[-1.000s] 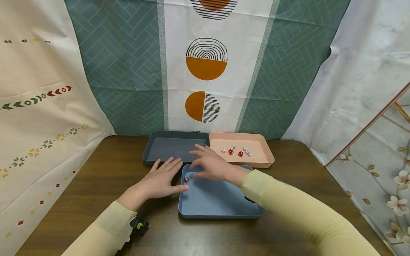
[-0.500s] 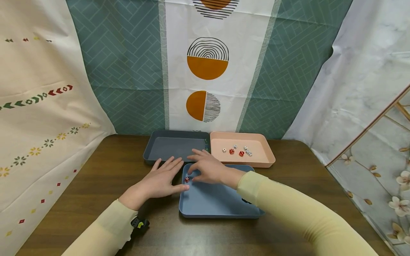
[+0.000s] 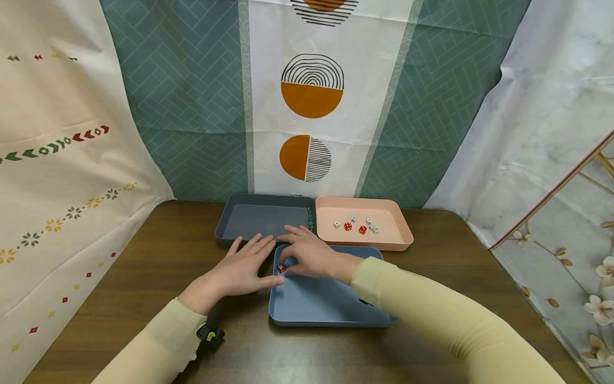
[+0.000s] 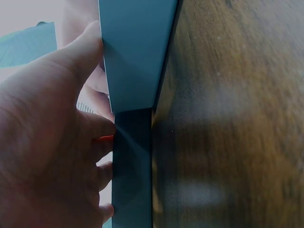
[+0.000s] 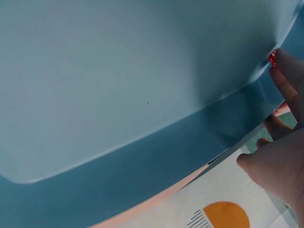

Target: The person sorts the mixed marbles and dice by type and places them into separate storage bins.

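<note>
A red die (image 3: 281,268) with white dots lies at the left wall of the blue tray (image 3: 331,306). My right hand (image 3: 309,253) reaches into that tray. Its thumb and index finger pinch the die from either side, as the right wrist view shows with the red die (image 5: 272,58) between the fingertips. My left hand (image 3: 237,272) is spread with straight fingers at the left of the blue tray. Its thumb touches the blue tray's rim, and its other fingers lie along the dark tray's near edge in the left wrist view.
Behind the blue tray stands a dark grey tray (image 3: 261,216), with small green dice (image 3: 309,213) along its right wall. A pink tray (image 3: 393,232) beside it holds several white dice (image 3: 369,223) and two red dice (image 3: 362,230). Patterned cloths hang around the wooden table (image 3: 144,266).
My right hand has come down and to the left, closing its thumb and index finger on the red die. The left hand has stayed in place.
</note>
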Motion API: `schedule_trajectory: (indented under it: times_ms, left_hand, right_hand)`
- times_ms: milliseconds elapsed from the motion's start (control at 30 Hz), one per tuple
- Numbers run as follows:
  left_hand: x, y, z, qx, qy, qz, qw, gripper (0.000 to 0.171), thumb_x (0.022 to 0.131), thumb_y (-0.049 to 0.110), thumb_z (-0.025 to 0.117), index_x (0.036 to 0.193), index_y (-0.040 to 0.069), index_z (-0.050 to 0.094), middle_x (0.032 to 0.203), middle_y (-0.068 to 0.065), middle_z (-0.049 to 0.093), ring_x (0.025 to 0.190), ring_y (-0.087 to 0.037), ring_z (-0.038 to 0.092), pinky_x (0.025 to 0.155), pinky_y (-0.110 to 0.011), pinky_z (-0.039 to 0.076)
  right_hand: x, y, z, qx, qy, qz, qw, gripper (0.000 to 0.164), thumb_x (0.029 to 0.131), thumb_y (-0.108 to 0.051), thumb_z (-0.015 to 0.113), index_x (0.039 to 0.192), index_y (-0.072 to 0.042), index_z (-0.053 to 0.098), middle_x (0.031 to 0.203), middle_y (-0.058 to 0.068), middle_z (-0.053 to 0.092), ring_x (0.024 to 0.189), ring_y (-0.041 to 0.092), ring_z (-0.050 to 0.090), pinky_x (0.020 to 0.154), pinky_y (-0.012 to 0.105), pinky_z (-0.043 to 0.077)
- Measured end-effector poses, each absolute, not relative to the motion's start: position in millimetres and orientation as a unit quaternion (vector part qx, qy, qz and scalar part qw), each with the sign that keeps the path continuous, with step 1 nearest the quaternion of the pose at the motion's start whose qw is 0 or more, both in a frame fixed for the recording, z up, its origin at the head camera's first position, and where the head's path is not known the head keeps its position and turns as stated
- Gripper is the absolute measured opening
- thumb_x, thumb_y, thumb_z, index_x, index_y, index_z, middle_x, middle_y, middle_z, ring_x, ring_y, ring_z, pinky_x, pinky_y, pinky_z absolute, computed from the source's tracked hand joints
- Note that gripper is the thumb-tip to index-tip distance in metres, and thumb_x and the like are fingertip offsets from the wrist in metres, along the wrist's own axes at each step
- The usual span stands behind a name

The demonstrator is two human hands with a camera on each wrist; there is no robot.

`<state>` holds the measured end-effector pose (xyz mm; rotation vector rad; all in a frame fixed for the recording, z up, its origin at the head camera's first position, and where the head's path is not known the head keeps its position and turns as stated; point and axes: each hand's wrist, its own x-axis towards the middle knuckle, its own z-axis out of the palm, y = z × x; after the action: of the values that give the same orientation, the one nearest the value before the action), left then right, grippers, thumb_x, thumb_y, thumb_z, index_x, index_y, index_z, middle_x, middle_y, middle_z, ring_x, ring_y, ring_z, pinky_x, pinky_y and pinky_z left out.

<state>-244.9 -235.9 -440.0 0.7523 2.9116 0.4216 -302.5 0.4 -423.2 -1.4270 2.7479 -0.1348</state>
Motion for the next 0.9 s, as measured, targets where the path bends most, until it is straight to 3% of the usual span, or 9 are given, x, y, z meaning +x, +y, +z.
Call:
schedule_trajectory:
  times_ms: [900]
  left_hand:
    - [-245.3, -235.0, -439.6, 0.247, 0.958, 0.138, 0.051, 0.109, 0.102, 0.081, 0.054, 0.175, 0.004, 0.028, 0.182, -0.014, 0.024, 0.168, -0.040, 0.016, 0.128, -0.075, 0.003]
  right_hand:
    - [-298.8, -1.5, -426.2, -0.463, 0.884, -0.057, 0.013, 0.015, 0.099, -0.033, 0.087, 0.111, -0.024, 0.086, 0.165, 0.012, 0.053, 0.166, 0.039, 0.025, 0.133, 0.061, 0.018]
